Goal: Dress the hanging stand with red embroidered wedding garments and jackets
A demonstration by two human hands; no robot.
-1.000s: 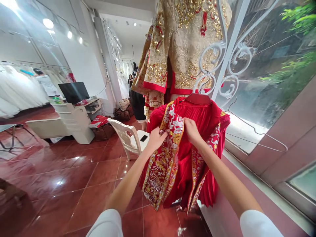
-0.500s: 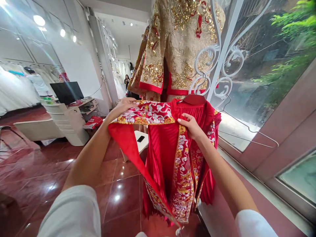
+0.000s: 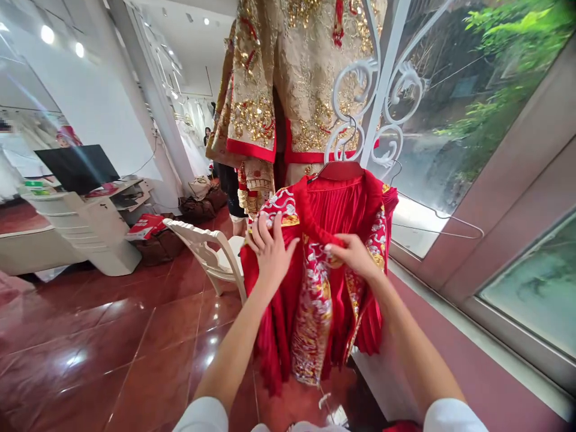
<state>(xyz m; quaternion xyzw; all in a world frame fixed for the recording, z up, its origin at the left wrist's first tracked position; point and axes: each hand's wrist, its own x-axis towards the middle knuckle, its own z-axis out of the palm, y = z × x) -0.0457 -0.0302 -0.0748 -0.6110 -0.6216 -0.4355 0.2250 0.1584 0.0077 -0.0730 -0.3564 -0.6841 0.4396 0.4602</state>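
A red pleated garment (image 3: 346,210) with gold and silver embroidered panels hangs on a red hanger (image 3: 341,170) from a white scrolled iron rack (image 3: 375,84). My left hand (image 3: 270,249) lies flat on the garment's left front with fingers spread. My right hand (image 3: 353,255) pinches the embroidered edge (image 3: 315,300) at the garment's middle. Above and behind hangs a beige jacket (image 3: 297,72) with heavy gold embroidery and red trim.
A white plastic chair (image 3: 209,255) stands just left of the garment on the glossy red tile floor (image 3: 112,348). A white desk (image 3: 85,225) with a dark monitor (image 3: 74,168) sits at the left. A large window (image 3: 472,108) and its sill run along the right.
My left hand had lifted the embroidered front panel out to the left; now it has brought the panel back and lies flat on the garment. The right hand stays at the embroidered edge.
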